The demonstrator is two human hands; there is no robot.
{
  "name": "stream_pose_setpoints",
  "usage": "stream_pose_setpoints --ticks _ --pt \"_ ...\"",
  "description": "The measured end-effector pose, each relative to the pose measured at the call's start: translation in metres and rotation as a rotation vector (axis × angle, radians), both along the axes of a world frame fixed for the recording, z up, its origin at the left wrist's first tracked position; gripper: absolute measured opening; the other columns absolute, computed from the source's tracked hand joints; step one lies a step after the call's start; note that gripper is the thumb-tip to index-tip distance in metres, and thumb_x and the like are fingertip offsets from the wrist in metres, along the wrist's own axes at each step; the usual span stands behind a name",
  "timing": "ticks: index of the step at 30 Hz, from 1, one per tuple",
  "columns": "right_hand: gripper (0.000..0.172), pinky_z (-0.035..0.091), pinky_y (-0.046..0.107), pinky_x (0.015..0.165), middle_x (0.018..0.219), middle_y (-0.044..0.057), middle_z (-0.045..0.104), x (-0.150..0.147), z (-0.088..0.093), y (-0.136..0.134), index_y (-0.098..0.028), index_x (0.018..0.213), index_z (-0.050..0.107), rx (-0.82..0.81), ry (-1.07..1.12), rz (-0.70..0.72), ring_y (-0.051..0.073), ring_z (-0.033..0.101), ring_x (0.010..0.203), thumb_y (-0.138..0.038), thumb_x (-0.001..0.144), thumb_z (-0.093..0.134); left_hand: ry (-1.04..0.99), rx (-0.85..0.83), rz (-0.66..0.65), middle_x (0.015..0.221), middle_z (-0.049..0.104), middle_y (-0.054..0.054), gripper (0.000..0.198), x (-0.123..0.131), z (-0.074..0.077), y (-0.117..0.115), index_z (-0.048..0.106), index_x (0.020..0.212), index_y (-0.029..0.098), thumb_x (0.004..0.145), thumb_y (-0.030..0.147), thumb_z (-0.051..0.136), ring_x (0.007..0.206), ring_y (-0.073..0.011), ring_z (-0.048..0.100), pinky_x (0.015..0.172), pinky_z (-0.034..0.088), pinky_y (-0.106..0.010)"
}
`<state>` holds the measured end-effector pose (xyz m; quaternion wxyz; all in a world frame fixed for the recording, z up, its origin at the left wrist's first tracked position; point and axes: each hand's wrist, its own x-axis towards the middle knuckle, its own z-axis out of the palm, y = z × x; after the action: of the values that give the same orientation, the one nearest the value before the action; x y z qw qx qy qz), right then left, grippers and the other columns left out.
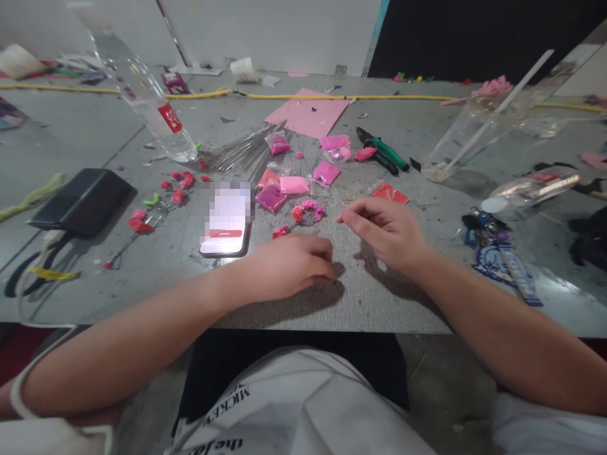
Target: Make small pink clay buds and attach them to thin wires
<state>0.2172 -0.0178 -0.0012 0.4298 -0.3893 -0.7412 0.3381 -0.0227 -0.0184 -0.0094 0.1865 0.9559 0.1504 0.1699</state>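
My left hand rests low over the grey table, its fingers bent and closed together near the tabletop. Whatever lies between those fingertips, if anything, is hidden. To its right, my right hand is closed in a pinch, thumb against forefinger; I cannot make out anything in it. Just beyond the hands lies a small ring of pink and red clay pieces on wire. Another red and pink clay piece shows partly behind my left hand. Packets of pink clay and a purple packet lie farther back.
A lit phone lies left of my left hand. Behind are a bundle of thin wires, green-handled pliers and pink paper. A water bottle, black adapter, plastic cup and keychains stand or lie around.
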Motion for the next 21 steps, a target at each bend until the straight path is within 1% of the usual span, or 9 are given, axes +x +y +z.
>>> stream_pose_setpoints --ticks 2,4,6,9,12,15,18,21 --pt "0.027 0.036 0.025 0.052 0.067 -0.004 0.058 0.001 0.002 -0.002 -0.020 0.085 0.070 0.053 0.001 -0.013 0.010 0.046 0.058 -0.039 0.104 0.065 -0.139 -0.121 0.010 0.098 0.073 -0.007 0.016 -0.006 0.007 0.007 0.085 0.101 0.020 0.098 0.014 0.071 0.087 -0.0164 0.071 0.079 0.054 -0.026" --pt "0.026 0.037 0.025 0.053 0.066 -0.004 0.058 0.001 0.004 -0.005 -0.020 0.085 0.070 0.126 -0.014 -0.032 0.010 0.046 0.057 -0.036 0.105 0.064 -0.319 -0.233 0.024 0.089 0.072 -0.005 0.009 -0.011 0.013 0.013 0.086 0.097 0.022 0.096 0.018 0.078 0.080 -0.0146 0.069 0.075 0.054 -0.025" --pt "0.024 0.038 0.026 0.054 0.067 -0.004 0.061 -0.001 0.006 -0.010 -0.021 0.086 0.070 0.215 -0.038 -0.032 0.009 0.048 0.057 -0.033 0.106 0.062 -0.482 -0.304 0.073 0.083 0.071 -0.003 0.005 -0.014 0.018 0.017 0.087 0.094 0.023 0.090 0.021 0.086 0.075 -0.0136 0.066 0.070 0.053 -0.025" --pt "0.021 0.042 0.027 0.057 0.071 -0.002 0.066 -0.007 0.005 -0.020 -0.022 0.090 0.069 0.336 -0.084 0.018 0.011 0.054 0.060 -0.030 0.107 0.061 -0.671 -0.409 0.137 0.078 0.070 -0.003 0.009 -0.012 0.020 0.016 0.088 0.088 0.025 0.082 0.020 0.092 0.073 -0.0136 0.064 0.066 0.053 -0.025" --pt "0.018 0.047 0.028 0.063 0.078 0.000 0.069 -0.013 0.004 -0.027 -0.022 0.097 0.069 0.389 -0.086 0.107 0.012 0.059 0.067 -0.031 0.109 0.059 -0.777 -0.556 0.124 0.075 0.068 -0.002 0.011 -0.005 0.019 0.009 0.088 0.085 0.026 0.079 0.019 0.095 0.070 -0.0128 0.062 0.062 0.053 -0.025" --pt "0.017 0.047 0.027 0.065 0.078 -0.001 0.066 -0.017 0.003 -0.031 -0.020 0.101 0.068 0.423 -0.048 0.186 0.011 0.058 0.068 -0.028 0.110 0.057 -0.846 -0.673 0.102 0.079 0.067 -0.002 0.017 0.001 0.015 0.002 0.089 0.089 0.028 0.078 0.015 0.094 0.070 -0.0110 0.062 0.062 0.053 -0.024" --pt "0.020 0.046 0.027 0.067 0.079 0.000 0.065 -0.019 0.004 -0.033 -0.018 0.101 0.067 0.435 -0.028 0.207 0.012 0.057 0.070 -0.029 0.113 0.054 -0.896 -0.760 0.111 0.081 0.067 -0.001 0.020 0.006 0.010 -0.003 0.090 0.090 0.029 0.078 0.014 0.095 0.071 -0.0106 0.063 0.064 0.055 -0.023" --pt "0.024 0.047 0.028 0.069 0.080 0.000 0.063 -0.022 0.004 -0.035 -0.018 0.103 0.066 0.413 -0.034 0.212 0.013 0.056 0.073 -0.031 0.115 0.050 -0.940 -0.812 0.126 0.082 0.068 -0.001 0.021 0.009 0.006 -0.007 0.090 0.089 0.029 0.077 0.013 0.095 0.072 -0.0101 0.064 0.065 0.057 -0.022"
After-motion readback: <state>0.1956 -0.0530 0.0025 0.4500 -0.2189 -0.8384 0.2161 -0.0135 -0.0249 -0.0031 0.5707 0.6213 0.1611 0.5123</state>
